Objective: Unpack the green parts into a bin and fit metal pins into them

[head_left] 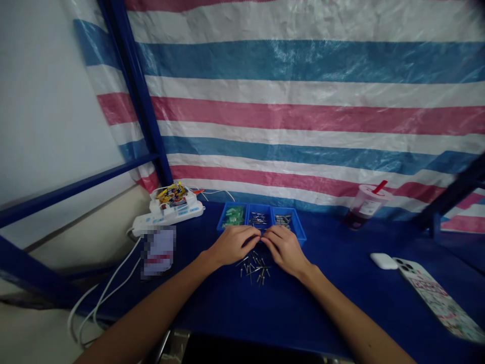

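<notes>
Tabletop [333, 283]: dark blue, smooth, matte. At centre frame lies a loose scatter of small metal pins [254, 269], thin, silvery and rod-shaped; their long axes point in mixed directions, with no common heading.

Left hand [232, 244] and right hand [285, 248] rest palm-down over the upper edge of the scatter, fingers curled inward and fingertips nearly meeting at centre. They appear to pinch something small between them; the item itself is too small to make out, so a firm grasp cannot be confirmed.

Just above the hands sits a blue plastic tray [299, 230] with three rectangular compartments: green pieces left, metal bits middle and right.

Left of centre: a white power strip [166, 216], glossy, with cables trailing down. Right: a clear plastic cup [366, 205] with a red straw, a white rounded earbud case [383, 261] and a phone [439, 298] in a patterned case. A striped woven tarp [303, 101] fills the upper frame.
</notes>
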`<state>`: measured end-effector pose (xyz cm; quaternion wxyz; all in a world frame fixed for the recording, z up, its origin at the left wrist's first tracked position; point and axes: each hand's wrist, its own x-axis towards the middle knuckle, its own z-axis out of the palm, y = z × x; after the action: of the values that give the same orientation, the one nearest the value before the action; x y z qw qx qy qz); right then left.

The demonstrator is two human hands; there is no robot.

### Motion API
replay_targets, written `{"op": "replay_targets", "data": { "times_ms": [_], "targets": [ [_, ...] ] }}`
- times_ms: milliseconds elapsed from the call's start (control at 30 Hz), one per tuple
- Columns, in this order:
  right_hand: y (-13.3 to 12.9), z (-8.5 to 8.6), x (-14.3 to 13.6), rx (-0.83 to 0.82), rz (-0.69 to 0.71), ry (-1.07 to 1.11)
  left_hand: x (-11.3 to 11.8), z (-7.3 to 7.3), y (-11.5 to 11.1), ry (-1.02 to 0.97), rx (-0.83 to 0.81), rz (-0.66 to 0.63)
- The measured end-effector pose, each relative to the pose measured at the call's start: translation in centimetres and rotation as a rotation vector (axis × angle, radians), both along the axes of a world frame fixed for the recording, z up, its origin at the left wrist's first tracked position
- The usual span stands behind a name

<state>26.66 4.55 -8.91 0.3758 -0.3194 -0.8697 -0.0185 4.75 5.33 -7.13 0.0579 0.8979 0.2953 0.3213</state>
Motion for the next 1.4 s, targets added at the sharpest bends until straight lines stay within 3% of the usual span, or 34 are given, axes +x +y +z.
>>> {"op": "replay_targets", "data": {
  "times_ms": [300,1400],
  "targets": [
    [0.12,-0.10,0.10,-0.016,0.023,0.073,-0.03,-0.16,0.08,-0.012,0.005,0.060],
    [-0.05,0.10,-0.11,-0.033,0.015,0.073,0.05,-0.56,0.15,-0.040,-0.028,0.059]
  ]
}}
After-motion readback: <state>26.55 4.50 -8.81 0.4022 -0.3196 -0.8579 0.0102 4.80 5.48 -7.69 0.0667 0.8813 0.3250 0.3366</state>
